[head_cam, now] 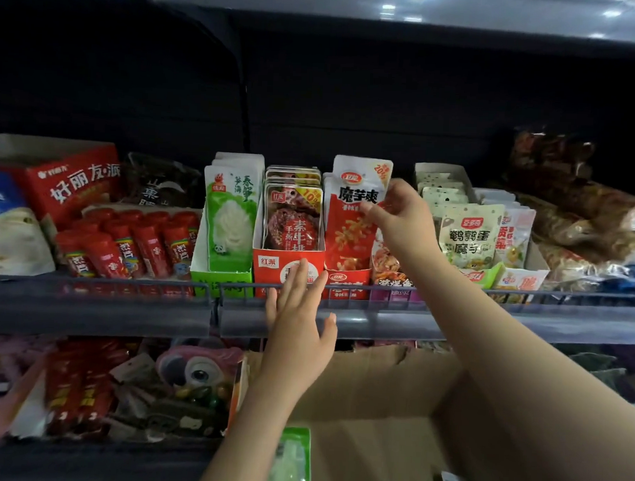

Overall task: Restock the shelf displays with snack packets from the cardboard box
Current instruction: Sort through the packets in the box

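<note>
Right hand: my right hand (396,210) is up at the shelf, fingers curled and pinching the upper edge of a red-and-white packet (355,205) that stands tallest in its row.
Left hand: my left hand (299,304) is spread flat with straight fingers, the fingertips (302,272) against the front of the red display tray (288,271); it holds nothing.
Packet: it stands upright in the slot just left of my right hand, with the stack of dark-red packets (292,210) next over and a white-and-green packet (230,215) beyond that.
Shelf rail: the wire rail (487,293) runs under my right wrist and across my left fingers.
Cardboard box: the cardboard box (393,405) sits below both forearms, open, with a green packet (290,459) near my left elbow.
Handling: I judge the packet light, thin and floppy, with a glossy film that could slide between fingers; I cannot tell how full it is.
Where to hold: the flat sealed top strip, by my fingertips now, looks the firmest place to pinch while it is pushed down behind the tray's front lip.
</note>
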Demonstrator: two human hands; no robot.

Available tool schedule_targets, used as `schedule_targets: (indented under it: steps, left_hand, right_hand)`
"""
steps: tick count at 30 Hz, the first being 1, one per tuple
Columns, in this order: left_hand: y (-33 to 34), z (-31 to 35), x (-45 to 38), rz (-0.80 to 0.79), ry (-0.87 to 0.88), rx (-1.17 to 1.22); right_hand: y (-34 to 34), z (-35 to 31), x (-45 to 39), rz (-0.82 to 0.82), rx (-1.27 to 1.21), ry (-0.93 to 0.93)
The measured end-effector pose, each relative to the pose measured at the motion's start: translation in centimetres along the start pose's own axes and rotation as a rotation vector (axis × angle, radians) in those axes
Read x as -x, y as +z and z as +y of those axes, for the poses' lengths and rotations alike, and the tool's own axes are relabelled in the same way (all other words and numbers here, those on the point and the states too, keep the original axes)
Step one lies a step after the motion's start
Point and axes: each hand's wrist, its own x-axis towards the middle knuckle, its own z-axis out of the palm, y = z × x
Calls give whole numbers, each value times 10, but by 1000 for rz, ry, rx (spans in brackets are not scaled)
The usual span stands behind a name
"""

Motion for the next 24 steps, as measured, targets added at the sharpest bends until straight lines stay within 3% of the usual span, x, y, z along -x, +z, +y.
schedule_targets:
  steps: [5,10,15,19,24]
  left_hand:
    - [3,-3,0,-17,4,-21]
    - [5,-1,2,-25,20,-11]
    - [9,2,4,-36,40,11]
    - [12,6,6,-8,67,45]
    - [19,13,13,93,55,115]
  right_hand:
    - [8,21,-1,-111,221,86]
    - [8,36,4,-117,368,119]
    - [8,40,5,-108,314,117]
    - [1,44,28,18,133,111]
    - [-18,65,82,112,104,13]
